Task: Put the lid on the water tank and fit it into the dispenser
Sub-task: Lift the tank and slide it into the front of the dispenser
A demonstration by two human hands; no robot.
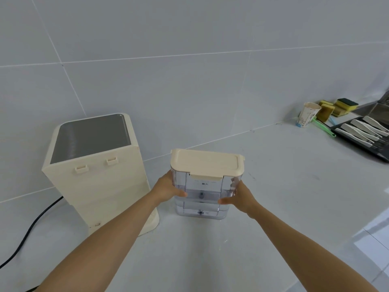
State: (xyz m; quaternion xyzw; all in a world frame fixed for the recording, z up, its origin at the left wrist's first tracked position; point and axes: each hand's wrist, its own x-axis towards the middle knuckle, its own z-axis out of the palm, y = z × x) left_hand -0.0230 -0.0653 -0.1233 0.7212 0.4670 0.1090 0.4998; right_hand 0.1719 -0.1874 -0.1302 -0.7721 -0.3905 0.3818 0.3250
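A clear plastic water tank [205, 189] stands upright on the white counter, partly filled with water. Its cream lid [207, 162] sits flat on top. My left hand [169, 186] grips the tank's left side, thumb across the front. On the tank's right side my right hand [239, 197] holds it the same way. The cream dispenser [96, 178] stands to the left, its back face with two small hooks turned toward me, a gap apart from the tank.
A black power cord [31, 226] runs from the dispenser to the lower left. At the far right are a paper cup [307, 115], yellow sponges [336, 108] and a dark tray [366, 133] of knives. The counter edge [357, 239] drops off at the lower right.
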